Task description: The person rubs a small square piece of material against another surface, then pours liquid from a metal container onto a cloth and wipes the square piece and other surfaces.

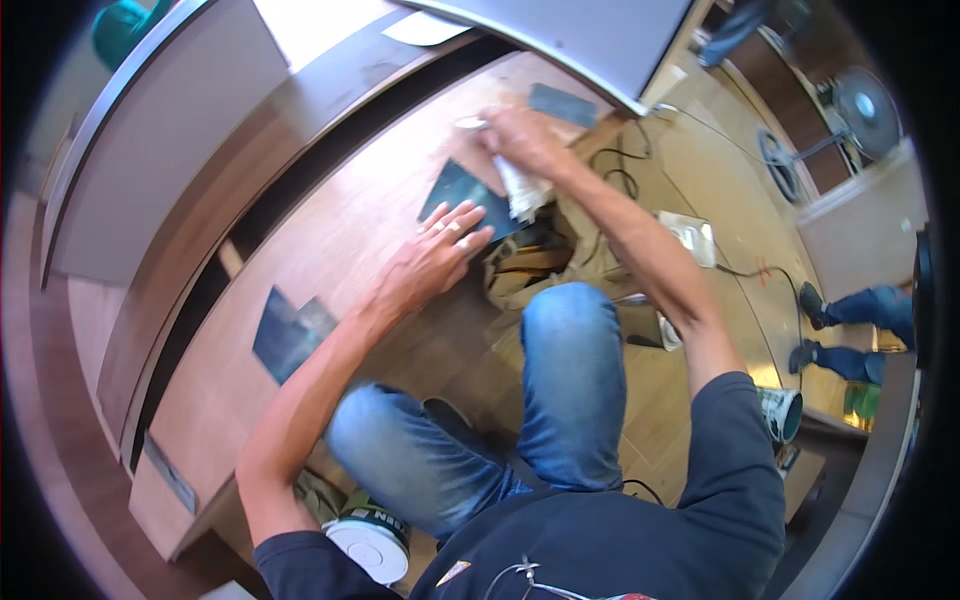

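A long wooden board (330,230) lies in front of me at a slant. My left hand (435,250) rests with fingers stretched over a dark blue-green rectangular sheet (452,195) on the board; pale smears or wrappings show on its fingers. Farther right, my right hand (520,138) is blurred by motion, its fingers curled around a white cloth-like thing (522,188) that hangs below it. Another dark sheet (562,104) lies beyond the right hand. Near my left forearm are a dark blue-green piece (280,335) and a smaller greyish one (317,317).
An open bag (535,265) stands before my knees. A white-lidded bucket (370,548) is beside my left leg, a paint can (782,413) at my right elbow. Black cable (620,165) lies on the floor. Another person's legs (860,310) and a fan (865,100) are at right.
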`<state>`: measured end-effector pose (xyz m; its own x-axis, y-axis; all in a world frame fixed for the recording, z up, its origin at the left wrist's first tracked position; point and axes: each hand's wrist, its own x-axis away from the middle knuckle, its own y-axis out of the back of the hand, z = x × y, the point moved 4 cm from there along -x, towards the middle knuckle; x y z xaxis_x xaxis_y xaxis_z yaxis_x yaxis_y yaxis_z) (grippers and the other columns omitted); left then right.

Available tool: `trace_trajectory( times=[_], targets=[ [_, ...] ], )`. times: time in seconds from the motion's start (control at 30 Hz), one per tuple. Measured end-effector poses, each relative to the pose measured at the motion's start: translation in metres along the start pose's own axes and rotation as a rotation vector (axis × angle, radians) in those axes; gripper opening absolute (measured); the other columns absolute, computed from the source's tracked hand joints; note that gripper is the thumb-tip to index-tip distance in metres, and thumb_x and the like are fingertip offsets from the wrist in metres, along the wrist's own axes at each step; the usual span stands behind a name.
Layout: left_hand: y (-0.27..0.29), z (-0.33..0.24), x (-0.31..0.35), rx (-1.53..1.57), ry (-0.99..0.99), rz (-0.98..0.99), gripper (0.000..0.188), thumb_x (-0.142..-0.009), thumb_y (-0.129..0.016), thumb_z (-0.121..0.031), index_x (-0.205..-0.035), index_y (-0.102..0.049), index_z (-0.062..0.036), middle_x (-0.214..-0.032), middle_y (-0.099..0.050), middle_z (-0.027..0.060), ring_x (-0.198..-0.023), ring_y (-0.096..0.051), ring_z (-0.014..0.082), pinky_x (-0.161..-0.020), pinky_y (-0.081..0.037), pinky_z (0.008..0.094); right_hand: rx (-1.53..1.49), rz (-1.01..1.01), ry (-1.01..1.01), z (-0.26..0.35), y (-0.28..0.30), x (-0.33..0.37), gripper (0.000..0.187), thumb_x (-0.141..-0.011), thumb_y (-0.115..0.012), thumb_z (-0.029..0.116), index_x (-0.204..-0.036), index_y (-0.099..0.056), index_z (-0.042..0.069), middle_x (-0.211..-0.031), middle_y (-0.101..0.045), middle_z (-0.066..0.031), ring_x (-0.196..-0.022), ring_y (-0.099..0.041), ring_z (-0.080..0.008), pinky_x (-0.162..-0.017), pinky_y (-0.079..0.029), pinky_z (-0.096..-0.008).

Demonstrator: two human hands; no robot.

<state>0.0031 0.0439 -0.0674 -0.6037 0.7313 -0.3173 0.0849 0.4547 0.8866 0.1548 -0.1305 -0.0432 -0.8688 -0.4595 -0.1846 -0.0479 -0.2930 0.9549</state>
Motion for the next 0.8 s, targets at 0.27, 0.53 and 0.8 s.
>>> trace_trajectory(
  times=[0.27,0.53,0.8],
  targets=[
    [-0.001,-0.007,0.003,-0.054,0.031,-0.03,0.044,-0.085,-0.059,-0.006,-0.129,-0.061,-0.0105,-0.142,-0.052,0.0126,-0.139,-0.044,0.029,-0.118,-0.033,0.0487,-0.09,-0.019,0.096,0.059,-0.011,0.005,0.024,-0.09,-0.064,0.027,-0.095,-0.069,0.004,-0.09,-0.07,-0.0202,-0.094,-0.068,-0.0389,-0.082,-0.053,-0.0492],
    [-0.004,-0.002,0.007,-0.026,0.074,0.009,0.047,-0.086,-0.056,-0.003,-0.132,-0.061,-0.0118,-0.144,-0.05,0.012,-0.14,-0.043,0.0281,-0.121,-0.031,0.0461,-0.009,0.019,0.211,0.062,-0.01,0.022,0.024,-0.09,-0.064,0.024,-0.107,-0.07,0.009,-0.096,-0.07,-0.0168,-0.09,-0.069,-0.0386,-0.079,-0.056,-0.0474],
    [0.004,-0.008,0.001,-0.03,0.061,-0.051,0.043,-0.086,-0.057,-0.002,-0.128,-0.061,-0.01,-0.136,-0.056,0.0122,-0.135,-0.049,0.0297,-0.117,-0.037,0.0448,0.056,0.038,0.017,-0.025,0.019,-0.008,0.034,-0.09,-0.063,0.026,-0.121,-0.068,0.013,-0.111,-0.069,-0.0169,-0.107,-0.067,-0.033,-0.09,-0.054,-0.0468]
  ],
)
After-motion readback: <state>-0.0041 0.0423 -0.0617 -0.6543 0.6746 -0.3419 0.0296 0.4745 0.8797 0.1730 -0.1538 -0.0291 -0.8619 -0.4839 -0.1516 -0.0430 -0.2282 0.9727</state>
